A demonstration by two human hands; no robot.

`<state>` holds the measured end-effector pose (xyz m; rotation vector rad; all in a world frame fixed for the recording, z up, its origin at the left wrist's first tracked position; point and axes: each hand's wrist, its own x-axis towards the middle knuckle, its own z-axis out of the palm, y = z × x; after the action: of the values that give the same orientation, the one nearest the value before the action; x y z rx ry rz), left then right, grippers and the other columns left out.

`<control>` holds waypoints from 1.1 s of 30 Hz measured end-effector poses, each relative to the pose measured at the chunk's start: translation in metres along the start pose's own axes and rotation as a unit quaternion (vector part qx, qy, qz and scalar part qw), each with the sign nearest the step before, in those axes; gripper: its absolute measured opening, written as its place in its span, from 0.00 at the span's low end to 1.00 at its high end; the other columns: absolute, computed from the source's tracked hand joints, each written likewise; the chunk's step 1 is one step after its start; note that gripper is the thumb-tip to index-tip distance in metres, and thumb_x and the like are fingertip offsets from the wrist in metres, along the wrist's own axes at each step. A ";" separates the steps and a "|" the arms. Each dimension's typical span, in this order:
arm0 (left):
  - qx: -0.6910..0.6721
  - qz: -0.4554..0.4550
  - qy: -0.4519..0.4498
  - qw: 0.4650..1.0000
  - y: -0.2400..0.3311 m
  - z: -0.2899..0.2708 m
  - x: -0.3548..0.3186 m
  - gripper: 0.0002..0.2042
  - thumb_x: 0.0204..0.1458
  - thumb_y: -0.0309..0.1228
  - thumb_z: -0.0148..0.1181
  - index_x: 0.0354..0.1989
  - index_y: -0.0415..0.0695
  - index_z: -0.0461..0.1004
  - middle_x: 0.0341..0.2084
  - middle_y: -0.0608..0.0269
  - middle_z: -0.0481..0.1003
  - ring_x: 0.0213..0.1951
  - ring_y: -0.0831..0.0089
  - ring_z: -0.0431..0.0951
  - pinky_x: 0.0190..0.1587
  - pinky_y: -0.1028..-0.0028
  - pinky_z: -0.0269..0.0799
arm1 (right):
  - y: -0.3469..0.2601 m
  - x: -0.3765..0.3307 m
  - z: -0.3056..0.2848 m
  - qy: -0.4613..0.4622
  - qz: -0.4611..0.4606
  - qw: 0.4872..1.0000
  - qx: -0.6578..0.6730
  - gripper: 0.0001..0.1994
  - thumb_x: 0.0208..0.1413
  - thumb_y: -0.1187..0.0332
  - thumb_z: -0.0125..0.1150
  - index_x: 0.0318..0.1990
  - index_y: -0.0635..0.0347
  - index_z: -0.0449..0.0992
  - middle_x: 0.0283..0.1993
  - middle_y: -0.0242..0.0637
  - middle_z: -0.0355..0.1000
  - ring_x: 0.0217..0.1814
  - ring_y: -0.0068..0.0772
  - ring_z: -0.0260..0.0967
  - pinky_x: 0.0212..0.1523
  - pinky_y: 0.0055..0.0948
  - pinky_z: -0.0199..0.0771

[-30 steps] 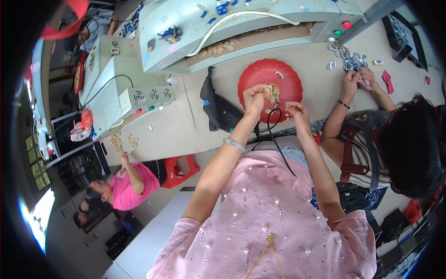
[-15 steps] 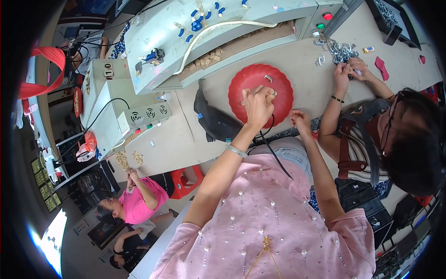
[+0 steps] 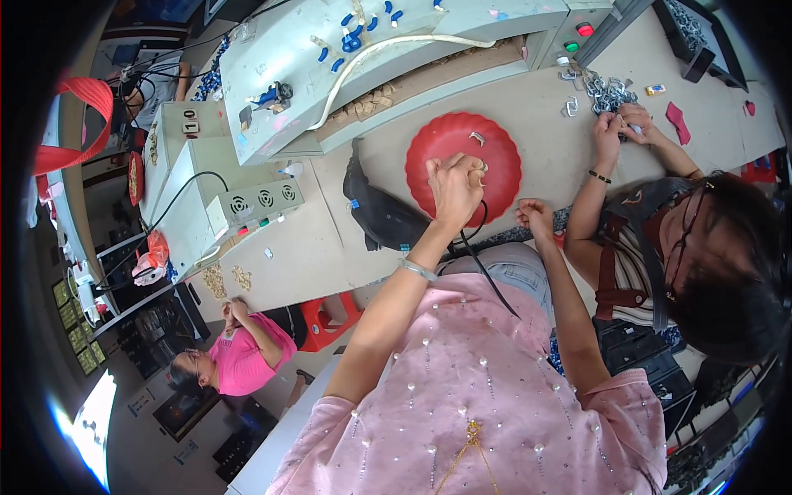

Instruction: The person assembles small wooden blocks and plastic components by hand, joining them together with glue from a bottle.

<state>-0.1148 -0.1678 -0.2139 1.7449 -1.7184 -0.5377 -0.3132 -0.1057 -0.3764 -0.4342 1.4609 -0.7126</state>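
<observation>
My left hand (image 3: 456, 190) is closed over the red scalloped dish (image 3: 505, 153), its fingers curled together. A small pale bit shows at the fingertips, too small to name. Lying in the dish beyond that hand is a small metallic piece (image 3: 476, 138). My right hand (image 3: 536, 216) is half-curled just off the dish's right rim, fingers bent inward. Whatever may be in it is hidden. A black cable (image 3: 485, 280) runs down from beside the dish across my lap. Left of the dish lies a black cloth-like bundle (image 3: 379, 210).
A pale machine (image 3: 396, 74) with a slot of tan pieces spans the back. At right, a co-worker's hands (image 3: 620, 128) work beside a heap of metal links (image 3: 609, 93). Another person (image 3: 252, 351) in pink sits at the far left near small tan pieces (image 3: 214, 282).
My left hand has shifted very slightly left over the dish; my right hand stays about in place. The co-worker at right has lowered their head, and the person in pink has leaned a little.
</observation>
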 end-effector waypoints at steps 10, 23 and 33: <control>0.002 0.013 0.010 1.000 0.005 -0.006 -0.003 0.04 0.38 0.21 0.56 0.21 0.45 0.74 0.20 0.65 0.73 0.26 0.68 0.71 0.41 0.67 0.52 | 0.001 -0.001 0.000 -0.004 -0.011 1.000 -0.009 0.05 0.55 0.74 0.52 0.36 0.64 0.73 0.25 0.35 0.72 0.21 0.20 0.67 0.21 0.18 0.66; -0.682 -0.368 -0.087 0.627 0.020 -0.040 -0.007 0.02 0.50 0.24 0.58 0.30 0.40 0.75 0.28 0.63 0.75 0.35 0.74 0.75 0.40 0.79 0.67 | -0.001 -0.001 0.001 -0.006 -0.003 1.000 0.000 0.04 0.55 0.74 0.53 0.35 0.64 0.73 0.25 0.36 0.72 0.20 0.21 0.67 0.21 0.18 0.65; -0.756 -0.382 -0.092 0.523 0.024 -0.064 -0.011 0.03 0.50 0.28 0.60 0.32 0.46 0.75 0.34 0.65 0.77 0.40 0.70 0.76 0.44 0.74 0.67 | 0.001 0.000 0.000 0.007 -0.004 1.000 -0.020 0.05 0.56 0.73 0.53 0.35 0.64 0.74 0.25 0.35 0.73 0.21 0.21 0.67 0.23 0.18 0.66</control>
<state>-0.0900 -0.1468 -0.1531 0.8136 0.0907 -1.8639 -0.3136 -0.1053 -0.3773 -0.4674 1.4901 -0.6960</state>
